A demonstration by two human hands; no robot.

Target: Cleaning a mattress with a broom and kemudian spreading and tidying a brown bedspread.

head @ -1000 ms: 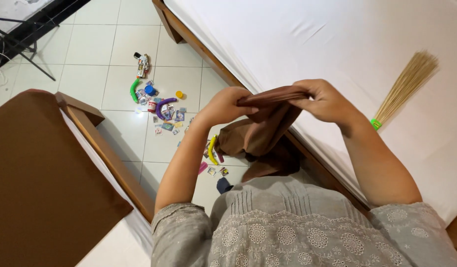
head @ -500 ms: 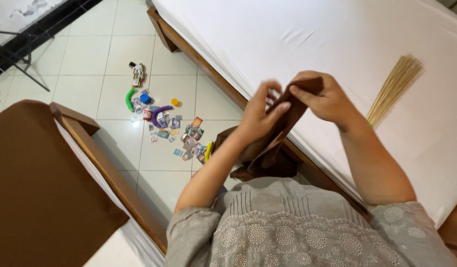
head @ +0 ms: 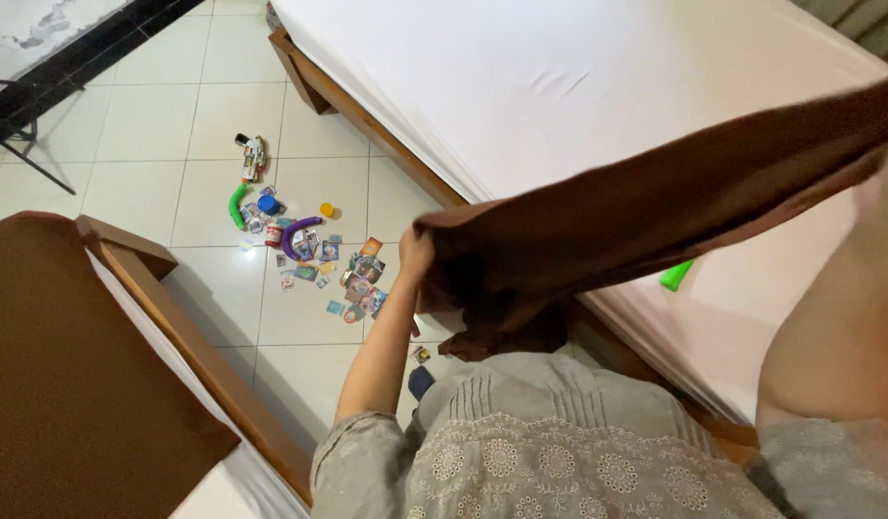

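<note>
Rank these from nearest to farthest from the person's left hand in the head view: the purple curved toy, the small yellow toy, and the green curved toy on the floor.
From the left hand, which grips the brown cloth:
1. Purple curved toy, on the tiles to its left.
2. Small yellow toy, slightly farther, up and left.
3. Green curved toy, farthest, at the left edge of the toy scatter.

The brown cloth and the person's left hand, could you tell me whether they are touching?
Touching. The head view shows the left hand gripping the near corner of the brown cloth, with the fabric bunched against the fingers and no gap between them.
</note>
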